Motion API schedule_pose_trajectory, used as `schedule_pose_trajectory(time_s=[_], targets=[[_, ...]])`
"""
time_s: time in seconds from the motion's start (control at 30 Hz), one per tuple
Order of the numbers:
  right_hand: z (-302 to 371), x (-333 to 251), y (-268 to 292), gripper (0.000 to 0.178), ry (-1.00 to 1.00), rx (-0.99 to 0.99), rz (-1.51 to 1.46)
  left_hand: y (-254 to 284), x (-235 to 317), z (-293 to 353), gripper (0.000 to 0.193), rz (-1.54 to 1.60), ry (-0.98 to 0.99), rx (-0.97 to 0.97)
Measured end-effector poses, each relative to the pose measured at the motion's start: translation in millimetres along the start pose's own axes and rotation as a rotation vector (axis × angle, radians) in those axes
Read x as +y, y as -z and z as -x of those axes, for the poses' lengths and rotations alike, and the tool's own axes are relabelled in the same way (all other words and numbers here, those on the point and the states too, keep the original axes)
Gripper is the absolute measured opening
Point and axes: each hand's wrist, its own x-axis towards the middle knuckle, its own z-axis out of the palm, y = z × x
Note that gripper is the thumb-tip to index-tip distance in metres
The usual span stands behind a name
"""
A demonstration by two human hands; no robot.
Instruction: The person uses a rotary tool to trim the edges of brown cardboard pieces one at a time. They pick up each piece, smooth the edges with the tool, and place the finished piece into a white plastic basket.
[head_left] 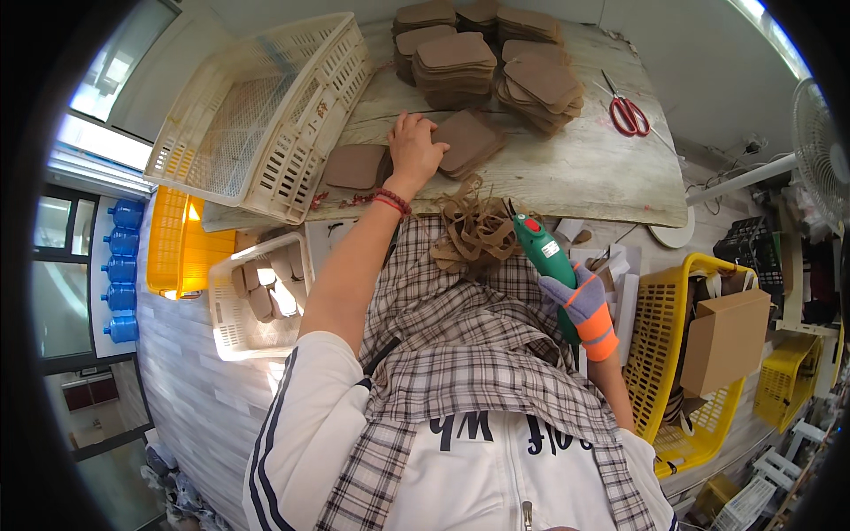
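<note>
My bare left hand [414, 149], with red bracelets at its wrist, reaches over the table between two low piles of brown rounded fabric-like pieces. Its fingers are loosely bent and apart, with the fingertips by the edge of the right pile [471, 142]. The left pile [356, 166] lies beside the wrist. In a purple and orange glove, my right hand [580, 299] is wrapped round green electric scissors [547, 252] with a red switch, their narrow dark tip pointing toward the table edge. Curled brown offcut strips [478, 226] hang at that edge over my plaid apron.
Taller stacks of brown pieces [453, 66] stand at the back. Red-handled scissors [629, 115] lie at the right. A cream crate [292, 133] occupies the table's left. Below are a white basket [232, 327] holding brown pieces and a yellow basket [651, 354] with a cardboard box [724, 341].
</note>
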Motion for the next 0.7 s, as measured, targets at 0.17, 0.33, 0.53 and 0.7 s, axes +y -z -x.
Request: schedule_pose_trajectory(time_s=[0.17, 0.33, 0.53, 0.7], targets=[[-9.0, 10.6, 3.4, 0.043, 0.037, 0.048, 0.089, 15.4, 17.1, 3.3, 0.030, 0.184, 0.122, -0.035], [-5.2, -8.2, 0.6, 0.041, -0.005, 0.025, -0.025, 15.1, 20.5, 20.3, 0.026, 0.974, 0.433, -0.078], [-11.8, -5.6, -5.0, 0.039, 0.092, 0.133, -0.038, 27.3, 85.0, 50.3, 0.030, 1.998, 0.610, -0.001], [-5.7, -21.6, -7.0, 0.038, 0.077, 0.144, -0.113, 18.1, 108.3, 55.0, 0.042, 2.156, 0.636, 0.062]])
